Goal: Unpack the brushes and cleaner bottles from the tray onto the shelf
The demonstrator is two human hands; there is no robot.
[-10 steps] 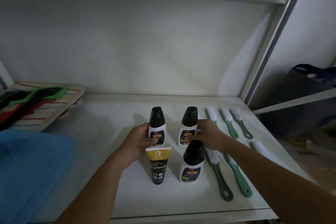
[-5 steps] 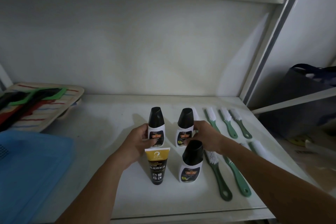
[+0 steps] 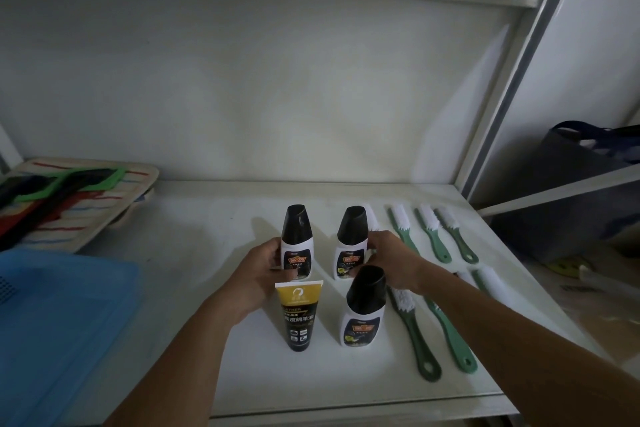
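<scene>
**Tight cluster, tipping risk**

Mid-frame on the shelf [image 3: 194, 229], the rear-left bottle [image 3: 297, 242] is gripped by the left hand [image 3: 258, 269], the rear-right bottle [image 3: 351, 242] by the right hand [image 3: 391, 262]. The front bottle [image 3: 363, 309] could be toppled by the right wrist.

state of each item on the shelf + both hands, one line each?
Back-left white bottle with black cap: upright, gripped by left hand.
Back-right white bottle with black cap: upright, held by right hand.
Front white bottle, black cap: upright, free.
Yellow-black tube: standing, free.
Green-handled brushes: lying flat.
Blue plastic tray: contents hidden.
</scene>
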